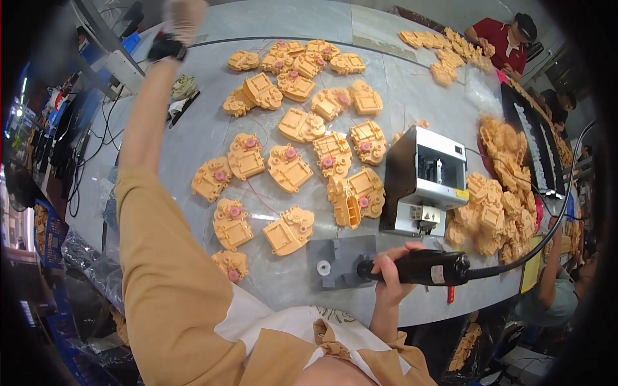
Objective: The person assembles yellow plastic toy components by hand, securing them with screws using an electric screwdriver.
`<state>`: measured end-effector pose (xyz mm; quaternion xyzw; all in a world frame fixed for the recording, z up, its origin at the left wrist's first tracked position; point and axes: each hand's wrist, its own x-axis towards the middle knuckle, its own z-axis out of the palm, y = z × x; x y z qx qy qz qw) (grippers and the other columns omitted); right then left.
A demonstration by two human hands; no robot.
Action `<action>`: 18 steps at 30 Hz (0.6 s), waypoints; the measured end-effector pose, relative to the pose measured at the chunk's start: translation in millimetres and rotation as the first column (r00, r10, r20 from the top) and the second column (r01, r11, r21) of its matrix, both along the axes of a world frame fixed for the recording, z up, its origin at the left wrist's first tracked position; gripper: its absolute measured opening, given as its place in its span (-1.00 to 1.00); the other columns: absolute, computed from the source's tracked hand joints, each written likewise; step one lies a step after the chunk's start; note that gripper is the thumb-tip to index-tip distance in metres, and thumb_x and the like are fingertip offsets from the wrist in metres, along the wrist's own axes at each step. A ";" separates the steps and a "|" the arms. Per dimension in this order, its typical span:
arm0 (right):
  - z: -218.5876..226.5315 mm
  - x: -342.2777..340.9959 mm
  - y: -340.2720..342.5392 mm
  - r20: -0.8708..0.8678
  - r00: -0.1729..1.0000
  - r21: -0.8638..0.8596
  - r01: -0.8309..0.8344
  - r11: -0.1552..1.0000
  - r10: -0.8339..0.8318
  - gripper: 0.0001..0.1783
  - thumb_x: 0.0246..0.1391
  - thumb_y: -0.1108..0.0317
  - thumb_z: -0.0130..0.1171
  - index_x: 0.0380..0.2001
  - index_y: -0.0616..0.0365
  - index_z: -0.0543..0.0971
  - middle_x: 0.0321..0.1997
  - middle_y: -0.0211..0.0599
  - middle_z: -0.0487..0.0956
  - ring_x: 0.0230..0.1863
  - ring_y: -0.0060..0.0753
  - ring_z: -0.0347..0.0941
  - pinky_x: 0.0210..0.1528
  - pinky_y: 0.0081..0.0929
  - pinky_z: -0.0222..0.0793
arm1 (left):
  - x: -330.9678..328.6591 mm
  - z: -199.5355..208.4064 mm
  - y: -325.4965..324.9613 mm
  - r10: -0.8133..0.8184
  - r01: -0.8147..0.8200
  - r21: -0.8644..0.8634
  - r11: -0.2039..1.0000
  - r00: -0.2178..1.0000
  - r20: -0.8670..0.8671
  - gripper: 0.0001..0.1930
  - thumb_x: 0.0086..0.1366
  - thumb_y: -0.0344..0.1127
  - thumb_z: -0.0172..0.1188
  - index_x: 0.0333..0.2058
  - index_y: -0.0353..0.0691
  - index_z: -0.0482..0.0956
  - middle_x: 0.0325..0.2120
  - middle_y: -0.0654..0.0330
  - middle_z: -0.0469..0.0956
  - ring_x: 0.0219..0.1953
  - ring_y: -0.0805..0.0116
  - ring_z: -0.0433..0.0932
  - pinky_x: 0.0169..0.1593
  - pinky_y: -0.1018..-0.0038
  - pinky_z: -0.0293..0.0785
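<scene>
My right hand (pixel 391 283) is wrapped round a black corded electric screwdriver (pixel 421 267), held level with its nose pointing left over a dark grey fixture block (pixel 347 246). A small white round piece (pixel 323 267) sits in the fixture's left part. Far out at the upper left, my left hand (pixel 185 20) is stretched away and blurred, its fingers smeared or cut off by the picture's top edge. On the table between the hands lie several orange plastic housings (pixel 290 166), some with a pink round part and thin red wires.
Right of the housings stands a black and white bench machine (pixel 425 183). Beyond it are heaped orange housings (pixel 492 212) and a black conveyor (pixel 531 141). A metal post (pixel 119 61) rises at left. A person in red (pixel 505 45) and another in green (pixel 557 296) are nearby.
</scene>
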<state>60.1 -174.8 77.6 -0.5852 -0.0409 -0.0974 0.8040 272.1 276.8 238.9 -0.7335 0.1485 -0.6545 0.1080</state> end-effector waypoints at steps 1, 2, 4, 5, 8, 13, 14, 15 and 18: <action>-3.2 1.7 -2.7 0.014 1.000 0.023 -0.027 0.999 0.027 -0.47 -0.26 0.63 0.14 -0.16 0.14 0.19 -0.64 -0.35 0.33 -0.66 -0.52 0.28 -0.60 -0.62 0.31 | 25.3 -24.6 -12.8 -0.173 0.171 -0.023 0.985 0.978 -0.120 -0.85 0.16 -0.37 -0.03 -0.33 -0.27 0.46 -0.39 0.08 0.51 -0.32 0.17 0.48 -0.26 0.37 0.40; 0.5 0.0 -1.5 0.039 0.996 0.054 -0.078 0.995 0.076 -0.47 -0.26 0.63 0.14 -0.16 0.14 0.19 -0.64 -0.35 0.33 -0.66 -0.52 0.28 -0.60 -0.62 0.31 | 62.3 -52.1 52.6 0.322 -0.278 0.178 0.944 0.897 -0.303 -0.56 -0.05 -0.53 -0.05 -0.10 -0.14 0.41 -0.22 0.09 0.50 -0.33 0.13 0.51 -0.23 0.29 0.42; -1.2 4.9 0.6 -0.001 1.000 0.031 0.008 0.999 -0.008 -0.47 -0.26 0.61 0.14 -0.16 0.15 0.19 -0.63 -0.34 0.33 -0.67 -0.52 0.28 -0.61 -0.61 0.28 | 103.8 -95.6 -0.5 0.193 -0.146 0.156 0.977 0.916 -0.351 -0.65 0.01 -0.53 -0.10 -0.18 -0.15 0.43 -0.24 0.11 0.49 -0.29 0.12 0.46 -0.17 0.30 0.39; 4.5 5.1 3.5 -0.002 1.000 0.054 0.016 0.998 -0.016 -0.49 -0.25 0.60 0.13 -0.17 0.14 0.19 -0.64 -0.34 0.33 -0.68 -0.51 0.26 -0.61 -0.61 0.26 | 117.3 -107.9 -7.0 0.199 -0.156 0.132 0.979 0.873 -0.445 -0.68 0.02 -0.53 -0.10 -0.22 -0.15 0.44 -0.25 0.12 0.48 -0.29 0.11 0.46 -0.17 0.32 0.39; 9.9 7.3 5.9 0.010 0.996 0.026 0.092 0.995 -0.092 -0.54 -0.24 0.52 0.06 -0.17 0.17 0.21 -0.69 -0.38 0.30 -0.75 -0.54 0.22 -0.55 -0.55 0.24 | 144.3 -129.1 -44.1 0.161 -0.180 0.046 0.983 0.705 -0.691 -0.75 0.02 -0.54 -0.08 -0.28 -0.16 0.43 -0.24 0.09 0.48 -0.24 0.09 0.45 -0.16 0.30 0.40; 11.2 2.6 -3.0 0.023 0.995 0.044 0.092 0.995 -0.093 -0.53 -0.23 0.51 0.05 -0.16 0.17 0.20 -0.69 -0.37 0.28 -0.75 -0.52 0.22 -0.55 -0.54 0.24 | 97.8 -135.0 -95.9 0.069 -0.218 -0.013 0.976 0.365 -0.928 -0.71 0.07 -0.53 -0.12 -0.23 -0.16 0.44 -0.28 0.00 0.49 -0.21 0.00 0.47 -0.17 0.20 0.41; 9.2 -0.3 -4.9 0.057 0.996 0.055 0.073 0.996 -0.076 -0.53 -0.23 0.51 0.04 -0.16 0.17 0.19 -0.68 -0.37 0.27 -0.75 -0.51 0.21 -0.55 -0.53 0.24 | 73.3 -126.5 -96.4 0.047 -0.196 -0.035 0.980 0.399 -0.916 -0.69 0.04 -0.55 -0.11 -0.21 -0.17 0.43 -0.31 -0.02 0.50 -0.24 -0.01 0.48 -0.19 0.22 0.42; 9.3 -5.4 -6.6 0.043 0.996 0.059 0.072 0.996 -0.074 -0.53 -0.23 0.51 0.04 -0.16 0.17 0.19 -0.68 -0.37 0.27 -0.75 -0.51 0.21 -0.55 -0.53 0.24 | 57.2 -121.4 -82.8 -0.012 -0.148 -0.077 0.986 0.397 -0.918 -0.67 0.02 -0.55 -0.09 -0.20 -0.19 0.44 -0.35 -0.04 0.51 -0.27 0.01 0.49 -0.20 0.22 0.43; 5.6 -3.3 -8.6 0.036 0.997 0.114 0.065 0.991 -0.069 -0.55 -0.20 0.51 0.01 -0.15 0.17 0.19 -0.67 -0.37 0.26 -0.74 -0.51 0.21 -0.55 -0.51 0.23 | -4.9 -100.2 -65.5 -0.113 0.039 -0.106 0.994 0.344 -0.932 -0.61 -0.06 -0.57 -0.06 -0.19 -0.17 0.46 -0.39 -0.03 0.51 -0.32 0.01 0.48 -0.24 0.27 0.43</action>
